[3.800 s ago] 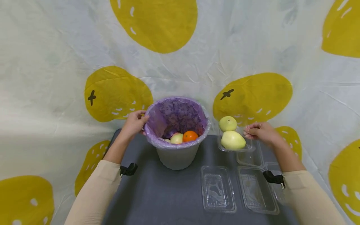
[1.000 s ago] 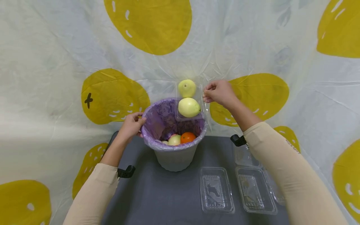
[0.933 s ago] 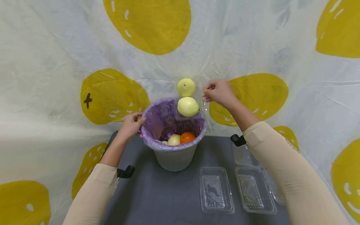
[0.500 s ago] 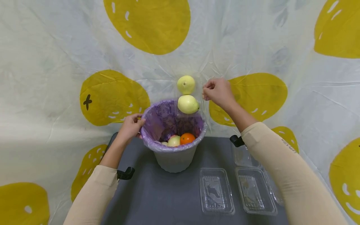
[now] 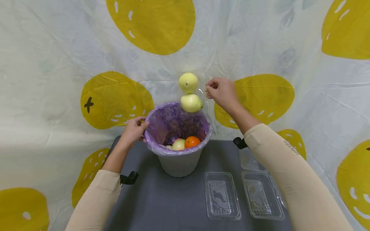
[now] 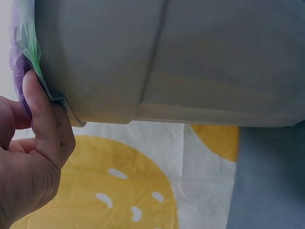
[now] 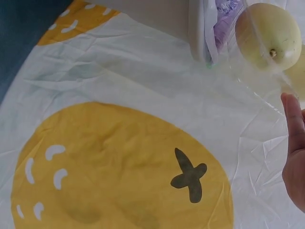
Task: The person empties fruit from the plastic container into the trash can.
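Note:
My left hand [image 5: 134, 131] grips the rim of a pale bin [image 5: 180, 165] lined with a purple bag [image 5: 162, 123], thumb inside and fingers outside. Inside the bin lie an orange [image 5: 192, 141], a pale fruit [image 5: 178, 144] and others partly hidden. Above the bin's far right rim, my right hand [image 5: 222, 92] pinches the right edge of a clear plastic tray [image 5: 200, 93], which is hard to make out against the cloth. Two pale yellow-green fruits sit in that tray: a rounder one [image 5: 188, 82] at the back and a longer one [image 5: 191, 103] in front.
On the dark grey table [image 5: 167, 202], clear plastic trays stand at the right: one nearer the middle [image 5: 222, 195], another beside it [image 5: 261, 195] and one behind [image 5: 250, 159]. More plastic is partly hidden by the right sleeve. A fruit-patterned cloth [image 5: 173, 67] hangs behind.
The right hand has carried the tray with the two fruits from the table's right side to above the bin, lately rising slightly and drifting left. The left hand stays on the rim.

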Demonstrator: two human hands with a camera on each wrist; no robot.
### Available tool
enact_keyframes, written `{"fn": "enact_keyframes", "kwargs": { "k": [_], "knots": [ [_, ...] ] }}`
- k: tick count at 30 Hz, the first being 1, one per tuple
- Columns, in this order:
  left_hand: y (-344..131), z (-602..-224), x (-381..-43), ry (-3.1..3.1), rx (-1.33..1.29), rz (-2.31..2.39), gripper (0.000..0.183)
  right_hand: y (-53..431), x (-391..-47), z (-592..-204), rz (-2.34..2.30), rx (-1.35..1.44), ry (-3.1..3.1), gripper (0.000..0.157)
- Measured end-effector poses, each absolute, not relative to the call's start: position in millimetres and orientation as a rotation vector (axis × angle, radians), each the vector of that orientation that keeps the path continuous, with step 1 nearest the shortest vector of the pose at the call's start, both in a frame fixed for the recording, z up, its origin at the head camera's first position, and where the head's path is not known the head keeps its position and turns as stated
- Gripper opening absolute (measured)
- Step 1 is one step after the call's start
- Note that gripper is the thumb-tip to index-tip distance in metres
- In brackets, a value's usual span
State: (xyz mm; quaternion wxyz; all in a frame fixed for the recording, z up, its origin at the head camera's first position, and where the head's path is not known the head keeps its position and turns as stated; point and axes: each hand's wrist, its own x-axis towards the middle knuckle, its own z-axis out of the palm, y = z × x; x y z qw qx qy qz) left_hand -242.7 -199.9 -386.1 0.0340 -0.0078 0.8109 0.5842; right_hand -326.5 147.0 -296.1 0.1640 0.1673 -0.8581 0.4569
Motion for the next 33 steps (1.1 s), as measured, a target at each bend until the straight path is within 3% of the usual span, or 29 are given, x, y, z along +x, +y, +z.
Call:
{"fn": "enact_keyframes", "kwargs": {
  "k": [33],
  "knots": [
    [-195.3,-383.8,-241.8,2.503,-0.053,1.775,0.05,136.1,-321.9,-290.9,0.922,0.59,-2.458,0.016]
  ]
}}
